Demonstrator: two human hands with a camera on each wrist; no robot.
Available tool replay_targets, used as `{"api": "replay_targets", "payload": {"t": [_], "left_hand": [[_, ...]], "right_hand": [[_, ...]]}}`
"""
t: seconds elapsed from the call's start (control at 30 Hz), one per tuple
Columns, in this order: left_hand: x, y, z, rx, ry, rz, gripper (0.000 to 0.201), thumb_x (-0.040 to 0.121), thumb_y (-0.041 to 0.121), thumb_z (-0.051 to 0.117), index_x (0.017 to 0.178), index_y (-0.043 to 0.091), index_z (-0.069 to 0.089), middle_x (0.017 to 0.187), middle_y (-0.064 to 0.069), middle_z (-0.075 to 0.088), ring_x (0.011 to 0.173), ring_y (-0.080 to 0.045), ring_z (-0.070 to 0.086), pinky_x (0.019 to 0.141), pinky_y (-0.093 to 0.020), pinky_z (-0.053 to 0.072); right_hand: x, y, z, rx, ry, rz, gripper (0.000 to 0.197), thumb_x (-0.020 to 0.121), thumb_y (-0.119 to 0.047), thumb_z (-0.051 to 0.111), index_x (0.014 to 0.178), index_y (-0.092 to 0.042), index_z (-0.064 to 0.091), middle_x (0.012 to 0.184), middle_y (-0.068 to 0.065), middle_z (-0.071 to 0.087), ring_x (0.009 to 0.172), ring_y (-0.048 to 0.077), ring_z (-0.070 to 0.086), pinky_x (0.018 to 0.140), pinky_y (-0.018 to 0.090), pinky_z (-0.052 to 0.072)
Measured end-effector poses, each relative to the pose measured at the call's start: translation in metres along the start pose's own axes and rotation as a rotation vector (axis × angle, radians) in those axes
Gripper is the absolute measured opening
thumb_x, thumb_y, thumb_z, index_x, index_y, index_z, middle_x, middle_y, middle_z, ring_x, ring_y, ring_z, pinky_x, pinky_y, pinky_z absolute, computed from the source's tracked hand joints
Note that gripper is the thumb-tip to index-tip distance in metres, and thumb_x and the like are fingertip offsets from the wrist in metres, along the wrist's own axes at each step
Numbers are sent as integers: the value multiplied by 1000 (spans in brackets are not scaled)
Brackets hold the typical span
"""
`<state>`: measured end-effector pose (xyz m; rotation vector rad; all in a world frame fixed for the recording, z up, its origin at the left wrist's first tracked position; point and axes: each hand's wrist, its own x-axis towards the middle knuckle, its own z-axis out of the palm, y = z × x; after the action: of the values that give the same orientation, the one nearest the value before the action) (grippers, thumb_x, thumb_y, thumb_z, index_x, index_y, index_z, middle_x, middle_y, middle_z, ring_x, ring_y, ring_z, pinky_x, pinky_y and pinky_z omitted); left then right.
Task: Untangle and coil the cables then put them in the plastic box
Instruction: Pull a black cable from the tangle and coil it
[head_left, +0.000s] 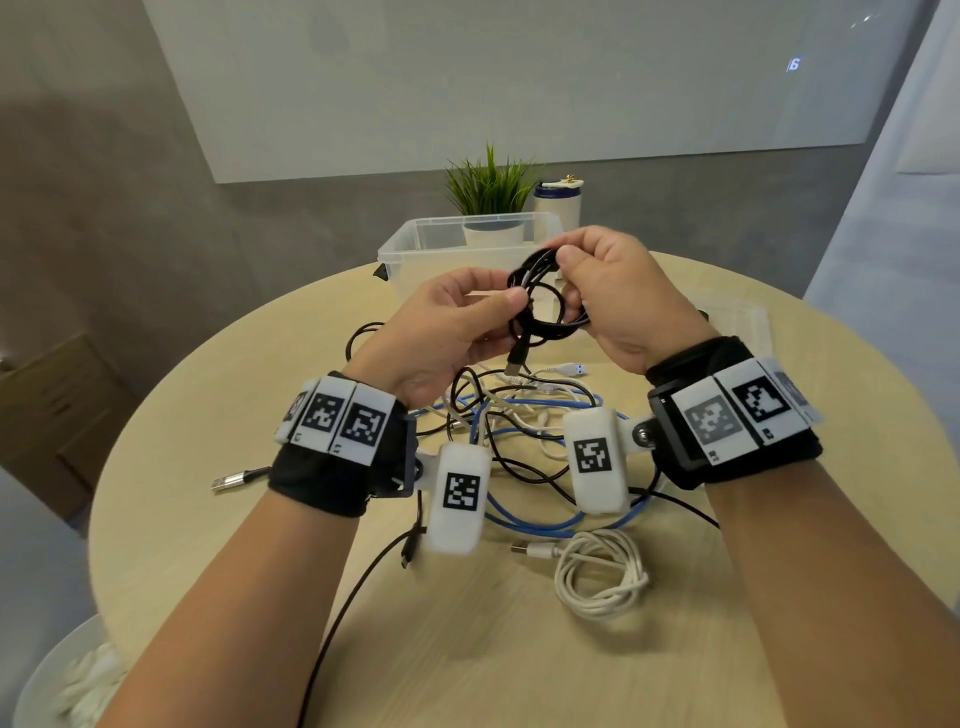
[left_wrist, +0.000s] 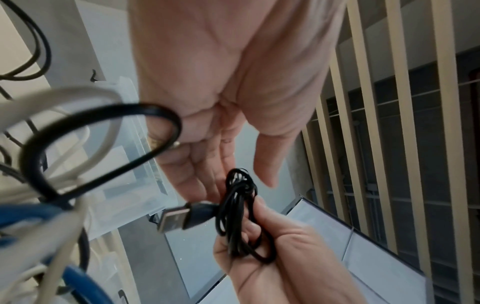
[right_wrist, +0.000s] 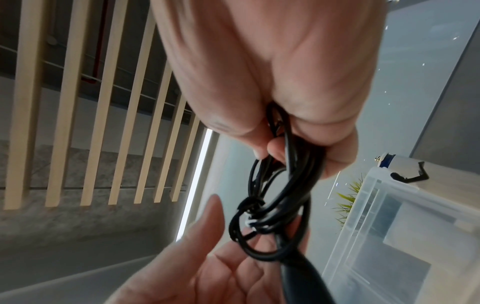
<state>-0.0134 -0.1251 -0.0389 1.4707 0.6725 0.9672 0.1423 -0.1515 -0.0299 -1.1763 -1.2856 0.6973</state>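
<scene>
I hold a coiled black cable (head_left: 545, 296) in the air over the round table (head_left: 208, 415), just in front of the clear plastic box (head_left: 410, 249). My right hand (head_left: 618, 296) grips the coil with curled fingers; my left hand (head_left: 441, 327) pinches its near side, the plug (head_left: 516, 358) hanging down. More cables (head_left: 519, 431) lie tangled on the table beneath, a white coil (head_left: 597, 577) beside them.
</scene>
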Motion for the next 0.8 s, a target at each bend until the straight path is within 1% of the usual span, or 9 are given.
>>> {"api": "replay_targets", "payload": {"t": [0.1, 0.27, 0.33, 0.43, 0.53, 0.6, 0.67, 0.73, 0.8], "left_hand": [[0, -1, 1, 3, 9, 43, 11, 92, 5, 55, 103, 9, 59, 88, -7, 68, 72, -11, 65, 63, -21, 53], [1, -4, 3, 65, 35, 68, 11, 97, 15, 50, 95, 10, 60, 77, -6, 65, 72, -21, 58, 54, -27, 40], [2, -4, 2, 75, 66, 65, 14, 98, 16, 50, 91, 11, 60, 69, -2, 66, 70, -20, 59, 55, -27, 38], [4, -6, 1, 123, 104, 70, 14, 98, 15, 50, 88, 12, 58, 66, -1, 61, 61, -13, 61, 51, -20, 43], [5, -7, 0, 197, 98, 89, 15, 97, 11, 51, 83, 12, 56, 67, -3, 55, 56, -10, 57, 54, -19, 46], [4, -6, 1, 244, 84, 106, 15, 97, 11, 52, 82, 12, 56, 67, -4, 53, 55, -9, 53, 53, -18, 44], [3, -5, 2, 264, 82, 126, 13, 96, 12, 53, 84, 11, 57, 67, -4, 53, 55, -10, 51, 49, -15, 41], [3, -5, 3, 226, 99, 142, 10, 96, 14, 54, 87, 10, 57, 63, 0, 57, 53, -8, 50, 50, -16, 42], [3, -4, 3, 164, 139, 161, 10, 95, 16, 56, 89, 10, 52, 59, 2, 56, 51, -8, 49, 53, -22, 42]], "right_hand": [[-1, -3, 0, 74, -9, 10, 25, 103, -8, 35, 92, -20, 54, 68, -1, 47, 52, 5, 42, 53, 23, 42], [-5, -5, -4, 55, -137, 36, 22, 102, -6, 36, 97, -21, 52, 77, 2, 50, 62, 9, 53, 63, 30, 52], [-5, -5, -5, -24, -149, 34, 22, 101, -6, 39, 95, -22, 53, 76, 1, 55, 66, 11, 54, 63, 30, 50], [-4, -1, -7, -188, -148, 23, 22, 98, -8, 47, 92, -27, 56, 78, 0, 61, 75, 16, 52, 66, 29, 44], [-6, -1, -5, -293, -194, -8, 22, 97, -7, 49, 96, -27, 60, 81, -3, 56, 76, 9, 49, 69, 24, 41], [-8, -2, -1, -318, -263, -31, 27, 98, -6, 46, 113, -21, 63, 94, -7, 60, 91, 4, 54, 86, 23, 44], [-8, -2, 2, -296, -311, -51, 32, 100, -10, 43, 127, -15, 59, 118, -1, 64, 114, 9, 55, 105, 30, 41], [-9, -1, 3, -268, -325, -69, 31, 101, -12, 41, 126, -13, 60, 114, 8, 66, 106, 14, 60, 100, 34, 47], [-10, -1, 4, -248, -340, -70, 28, 101, -8, 40, 113, -9, 65, 89, 12, 65, 82, 12, 60, 77, 27, 50]]}}
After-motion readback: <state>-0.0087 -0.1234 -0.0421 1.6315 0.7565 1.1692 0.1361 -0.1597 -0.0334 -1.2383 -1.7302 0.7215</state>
